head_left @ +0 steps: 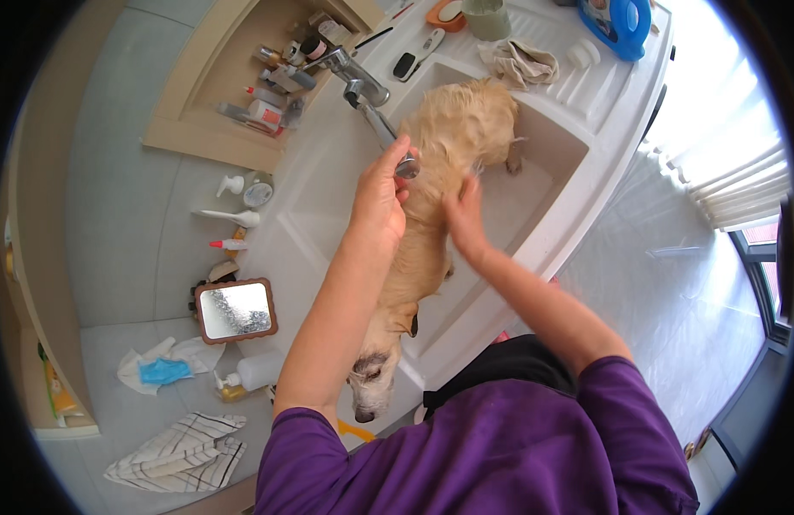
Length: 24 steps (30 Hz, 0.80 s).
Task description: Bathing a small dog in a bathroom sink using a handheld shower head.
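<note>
A wet, cream-coloured dog [453, 129] stands in a white sink basin [551, 146], its head [373, 378] hanging over the near rim. My left hand [380, 193] is closed around the pull-out spray head [406, 166] of the metal tap [354, 73], holding it against the dog's back. My right hand [464, 215] rests on the dog's flank, fingers spread in the wet fur.
Bottles and tubes crowd a recessed shelf [277, 81] at top left. A framed mirror [235, 310], a pump bottle [258, 372], a striped cloth [181, 451] and a blue glove [163, 371] lie on the counter. A rag [521, 62] and blue jug [618, 21] sit behind the sink.
</note>
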### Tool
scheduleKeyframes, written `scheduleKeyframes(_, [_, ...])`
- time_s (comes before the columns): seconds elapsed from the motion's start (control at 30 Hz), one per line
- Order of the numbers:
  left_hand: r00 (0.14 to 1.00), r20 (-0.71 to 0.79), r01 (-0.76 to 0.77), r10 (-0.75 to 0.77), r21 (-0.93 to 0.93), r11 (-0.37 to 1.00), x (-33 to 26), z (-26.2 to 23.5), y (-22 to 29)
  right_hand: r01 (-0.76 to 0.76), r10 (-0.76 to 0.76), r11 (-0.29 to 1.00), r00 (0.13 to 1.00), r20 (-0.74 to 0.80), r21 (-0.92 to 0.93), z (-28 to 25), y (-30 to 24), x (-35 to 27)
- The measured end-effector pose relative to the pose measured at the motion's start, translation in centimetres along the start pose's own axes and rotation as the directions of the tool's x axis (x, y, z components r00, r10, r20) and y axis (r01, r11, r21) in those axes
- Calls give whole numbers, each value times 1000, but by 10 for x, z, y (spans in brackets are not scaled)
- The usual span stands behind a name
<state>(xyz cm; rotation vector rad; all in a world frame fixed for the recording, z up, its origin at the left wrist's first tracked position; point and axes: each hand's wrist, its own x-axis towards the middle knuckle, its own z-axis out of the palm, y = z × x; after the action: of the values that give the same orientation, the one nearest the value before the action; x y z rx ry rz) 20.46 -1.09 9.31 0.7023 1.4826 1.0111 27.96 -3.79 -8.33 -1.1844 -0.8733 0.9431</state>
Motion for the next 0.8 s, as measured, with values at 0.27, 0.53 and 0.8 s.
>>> scheduleKeyframes(0.27, [999, -41, -14, 15, 20, 1000, -4, -5, -2, -345, 303, 911, 932, 199, 225, -17, -30, 10])
scheduleKeyframes(0.53, [1000, -11, 10, -10, 22, 1000, 1, -17, -8, -137, 243, 949, 891, 382, -284, -9, -32, -71])
scheduleKeyframes(0.8, [1000, -31, -7, 7, 13, 1000, -9, -12, -2, 248, -249, 930, 968, 30, -273, -15, -71, 35])
